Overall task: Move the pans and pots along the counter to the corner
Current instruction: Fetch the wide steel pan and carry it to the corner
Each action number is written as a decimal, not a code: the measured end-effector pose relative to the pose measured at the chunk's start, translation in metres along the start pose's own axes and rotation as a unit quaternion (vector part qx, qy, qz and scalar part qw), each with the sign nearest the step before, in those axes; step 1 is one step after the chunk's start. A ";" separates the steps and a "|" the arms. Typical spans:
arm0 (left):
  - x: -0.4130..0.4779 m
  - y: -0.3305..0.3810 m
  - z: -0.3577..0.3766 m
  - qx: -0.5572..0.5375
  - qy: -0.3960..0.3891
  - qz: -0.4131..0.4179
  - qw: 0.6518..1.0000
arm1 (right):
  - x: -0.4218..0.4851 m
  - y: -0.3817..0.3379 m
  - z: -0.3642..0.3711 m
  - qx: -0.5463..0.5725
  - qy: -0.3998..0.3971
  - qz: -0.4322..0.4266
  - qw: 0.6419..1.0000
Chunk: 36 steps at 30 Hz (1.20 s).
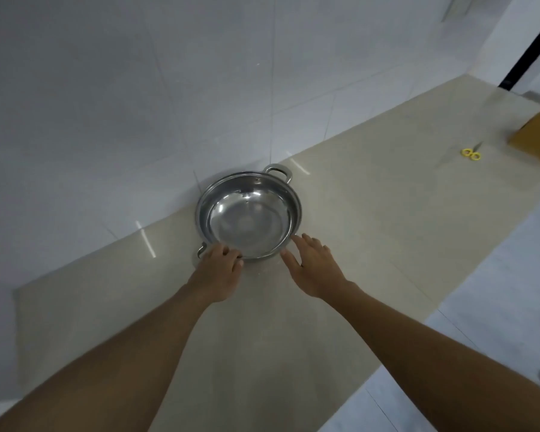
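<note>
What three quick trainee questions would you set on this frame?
1. Fill in: the scissors lying on the counter have ___ handles.
2. True or false: the steel pan holds food.
3. What does the left hand grip?
A. the steel pan's near rim
B. the scissors
C. nothing

Key: 1 yellow; 2 false, the pan is empty; 3 A.
</note>
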<state>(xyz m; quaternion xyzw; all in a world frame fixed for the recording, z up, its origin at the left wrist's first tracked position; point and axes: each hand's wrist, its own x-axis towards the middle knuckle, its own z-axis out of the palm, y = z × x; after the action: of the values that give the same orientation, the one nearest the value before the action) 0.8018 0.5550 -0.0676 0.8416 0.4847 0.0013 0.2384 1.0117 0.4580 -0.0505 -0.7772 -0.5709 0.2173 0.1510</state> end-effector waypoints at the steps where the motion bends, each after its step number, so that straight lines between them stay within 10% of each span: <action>1: -0.001 -0.002 0.000 -0.019 0.006 -0.001 1.000 | 0.004 0.000 0.001 -0.006 0.002 -0.002 1.000; 16: -0.052 -0.046 -0.009 0.086 -0.007 0.019 0.996 | 0.034 -0.004 0.028 -0.121 0.002 -0.007 0.993; 25: -0.049 -0.044 -0.002 0.030 0.140 -0.032 0.989 | 0.054 0.023 0.032 -0.149 -0.026 -0.006 0.988; 36: -0.030 -0.051 0.022 0.048 0.059 -0.169 0.983 | 0.072 0.017 0.033 -0.171 0.013 0.015 0.985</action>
<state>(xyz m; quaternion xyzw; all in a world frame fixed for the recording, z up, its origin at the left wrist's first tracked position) 0.7494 0.5434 -0.1010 0.7566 0.6324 -0.0121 0.1657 1.0271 0.5213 -0.0989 -0.8028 -0.5859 0.1085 0.0195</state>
